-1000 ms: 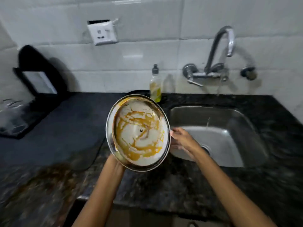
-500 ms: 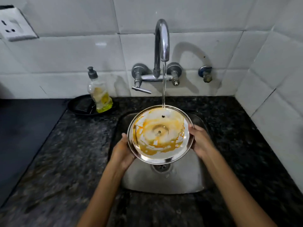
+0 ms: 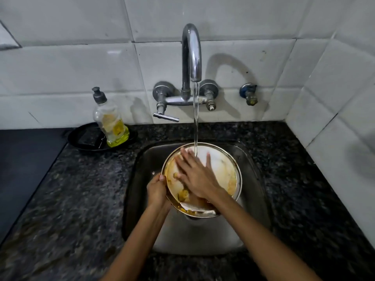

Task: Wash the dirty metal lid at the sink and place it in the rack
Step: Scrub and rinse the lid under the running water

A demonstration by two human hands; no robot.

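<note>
The round metal lid [image 3: 223, 169], smeared with yellow-brown sauce, is tilted over the steel sink [image 3: 142, 179] under the running tap [image 3: 191, 53]. Water falls onto the lid's upper part. My left hand [image 3: 157, 190] grips the lid's left rim. My right hand [image 3: 195, 175] lies flat on the lid's inner face with fingers spread, blurred by motion, holding nothing. The right half of the lid looks whiter; sauce remains at the left and bottom. No rack is in view.
A dish soap bottle [image 3: 110, 122] with yellow liquid stands on a black dish [image 3: 85, 138] left of the sink. A tap lever [image 3: 166, 117] juts forward below the spout. Dark granite counter [image 3: 81, 199] surrounds the sink; tiled walls stand behind and at the right.
The lid went from the counter side to under the running water. My right hand left the lid's right rim and now rubs its inner face; part of the sauce has washed away.
</note>
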